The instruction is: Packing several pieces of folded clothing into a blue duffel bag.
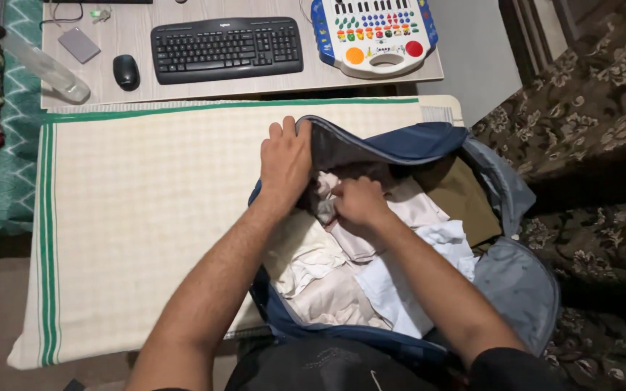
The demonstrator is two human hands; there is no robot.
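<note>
One blue bag [429, 145] lying open on a cream cloth [146, 217]; left hand [285, 161] gripping its rim, right hand [357, 205] pinching white clothes [342, 275] inside. One keyboard [226, 48], one mouse [125, 72], one toy piano [374, 32] on desk [182, 87] behind.

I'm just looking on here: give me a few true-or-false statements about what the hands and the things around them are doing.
1. The left hand holds the blue bag open at its edge. True.
2. The right hand rests on the black keyboard. False: it is inside the bag, gripping pale clothes.
3. The bag lies on a cream cloth with green stripes. True.
4. The black mouse sits to the right of the keyboard. False: it is on its left.
</note>
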